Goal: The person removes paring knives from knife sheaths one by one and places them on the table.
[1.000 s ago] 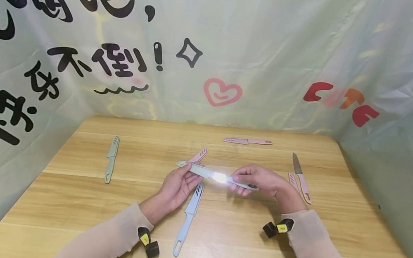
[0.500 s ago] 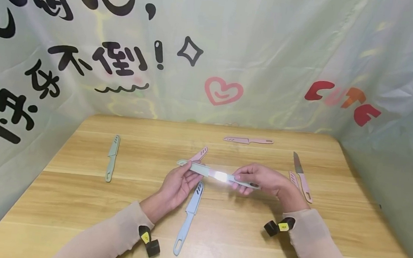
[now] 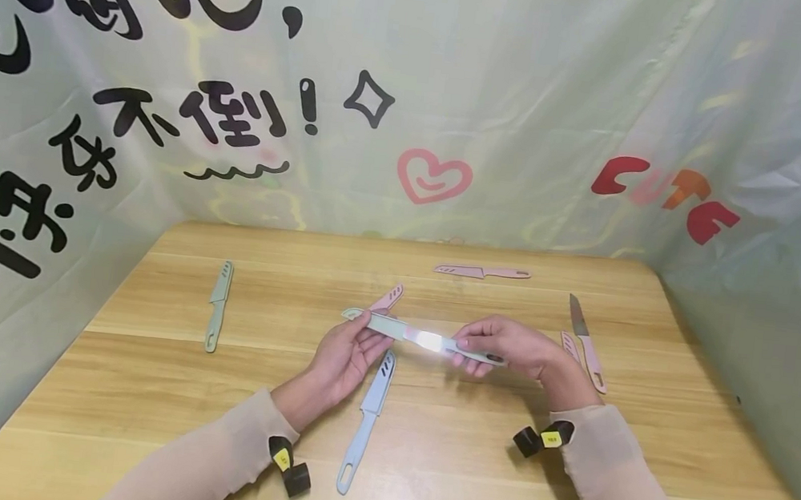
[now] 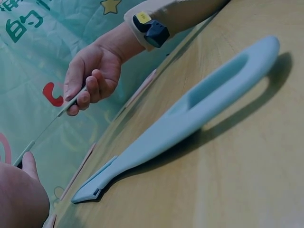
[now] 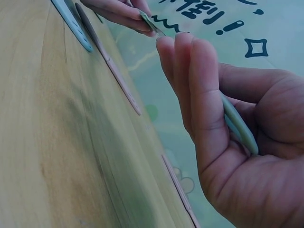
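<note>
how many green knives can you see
2: one slim, pale green, sheathed knife lies at left on the wood-grain table; the other pale green knife, blade showing, is in the right hand.

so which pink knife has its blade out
The rightmost pink knife: its metal blade is bare, its cover beside it; the far pink knife and the middle pink knife by the left hand have theirs on.

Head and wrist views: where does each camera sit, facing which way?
Head: on the head, facing forward and down at the table; left hand, right hand and sleeves show.
Left wrist: on that wrist, facing across the blue knife; both hands show.
Right wrist: on that wrist, facing past the right hand toward the left hand.
Both wrist views show the blue knife.
</note>
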`<state>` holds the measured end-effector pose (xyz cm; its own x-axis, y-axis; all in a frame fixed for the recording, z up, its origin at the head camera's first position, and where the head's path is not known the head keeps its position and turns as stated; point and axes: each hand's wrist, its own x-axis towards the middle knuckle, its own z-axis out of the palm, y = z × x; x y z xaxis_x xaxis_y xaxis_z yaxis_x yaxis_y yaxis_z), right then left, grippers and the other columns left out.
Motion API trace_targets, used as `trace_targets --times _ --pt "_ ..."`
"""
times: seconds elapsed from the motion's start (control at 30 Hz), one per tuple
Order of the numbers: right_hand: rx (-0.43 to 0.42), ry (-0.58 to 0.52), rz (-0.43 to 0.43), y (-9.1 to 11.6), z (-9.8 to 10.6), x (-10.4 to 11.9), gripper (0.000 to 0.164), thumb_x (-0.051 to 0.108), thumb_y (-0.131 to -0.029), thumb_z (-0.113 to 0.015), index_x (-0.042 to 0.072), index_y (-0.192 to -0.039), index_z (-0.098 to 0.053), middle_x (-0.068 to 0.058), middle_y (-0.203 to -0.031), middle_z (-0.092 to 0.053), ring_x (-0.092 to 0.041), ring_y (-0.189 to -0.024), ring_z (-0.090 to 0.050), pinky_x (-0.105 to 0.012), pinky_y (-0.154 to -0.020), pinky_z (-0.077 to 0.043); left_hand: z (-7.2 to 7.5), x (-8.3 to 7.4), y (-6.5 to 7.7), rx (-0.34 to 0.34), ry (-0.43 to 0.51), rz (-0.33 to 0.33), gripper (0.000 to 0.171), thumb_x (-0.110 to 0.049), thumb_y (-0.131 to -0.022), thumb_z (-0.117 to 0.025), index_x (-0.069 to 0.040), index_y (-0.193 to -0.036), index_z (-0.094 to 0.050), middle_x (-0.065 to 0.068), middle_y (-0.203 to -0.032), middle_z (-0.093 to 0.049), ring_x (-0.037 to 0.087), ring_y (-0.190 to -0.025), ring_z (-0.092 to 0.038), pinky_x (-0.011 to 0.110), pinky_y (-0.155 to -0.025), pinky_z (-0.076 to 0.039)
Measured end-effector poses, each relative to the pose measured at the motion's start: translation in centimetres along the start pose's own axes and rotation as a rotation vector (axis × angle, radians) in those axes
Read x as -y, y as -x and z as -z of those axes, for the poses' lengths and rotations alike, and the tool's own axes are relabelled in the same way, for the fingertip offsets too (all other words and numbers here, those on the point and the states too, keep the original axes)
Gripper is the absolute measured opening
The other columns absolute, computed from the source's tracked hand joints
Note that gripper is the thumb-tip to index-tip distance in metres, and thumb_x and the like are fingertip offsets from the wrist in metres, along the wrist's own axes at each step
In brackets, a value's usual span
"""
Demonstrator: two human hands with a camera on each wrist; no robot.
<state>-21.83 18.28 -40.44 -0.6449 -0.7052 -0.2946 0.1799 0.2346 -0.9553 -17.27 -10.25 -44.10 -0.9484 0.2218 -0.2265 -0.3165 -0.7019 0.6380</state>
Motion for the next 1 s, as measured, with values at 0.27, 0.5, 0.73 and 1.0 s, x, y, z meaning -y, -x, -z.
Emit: trace_targets --times 0.27,0.5,0.73,1.0 --pt "-0.013 0.005 -0.011 0.10 0.06 0.11 0.029 0.016 -0.099 -0.058 -0.010 -0.112 -0.062 -0.028 -0.101 -0.065 -0.019 -0.075 -0.065 -0.027 -0.066 -0.060 -0.08 -0.04 -0.02 -0.010 -0.006 -0.007 0.044 -0.019 -0.107 -0.039 0.008 -0.142 -0.038 0.028 -0.141 -0.045 0.034 -0.128 -0.049 0.035 -0.102 -0.050" --pt "-0.014 0.016 -0.014 0.13 0.08 0.08 0.030 0.017 -0.099 -0.058 -0.010 -0.113 -0.062 -0.027 -0.100 -0.065 -0.019 -0.076 -0.065 -0.029 -0.067 -0.061 0.00 0.01 -0.01 -0.010 -0.017 -0.014 0.043 -0.019 -0.107 -0.037 0.008 -0.140 -0.038 0.029 -0.138 -0.047 0.035 -0.129 -0.048 0.035 -0.102 -0.050" --pt "-0.014 0.010 -0.010 0.18 0.10 0.13 0.030 0.017 -0.099 -0.059 -0.010 -0.113 -0.062 -0.023 -0.098 -0.067 -0.018 -0.074 -0.065 -0.027 -0.065 -0.061 0.04 0.04 -0.10 -0.016 -0.022 -0.020 0.042 -0.019 -0.107 -0.037 0.008 -0.140 -0.038 0.030 -0.138 -0.047 0.036 -0.128 -0.049 0.035 -0.101 -0.051" --pt "-0.002 0.016 -0.004 0.24 0.23 0.13 0.030 0.017 -0.099 -0.059 -0.010 -0.112 -0.062 -0.018 -0.095 -0.068 -0.017 -0.073 -0.065 -0.027 -0.065 -0.060 0.08 -0.02 -0.23 -0.026 -0.013 -0.036 0.042 -0.019 -0.107 -0.038 0.009 -0.139 -0.039 0.031 -0.136 -0.048 0.036 -0.126 -0.051 0.035 -0.101 -0.051"
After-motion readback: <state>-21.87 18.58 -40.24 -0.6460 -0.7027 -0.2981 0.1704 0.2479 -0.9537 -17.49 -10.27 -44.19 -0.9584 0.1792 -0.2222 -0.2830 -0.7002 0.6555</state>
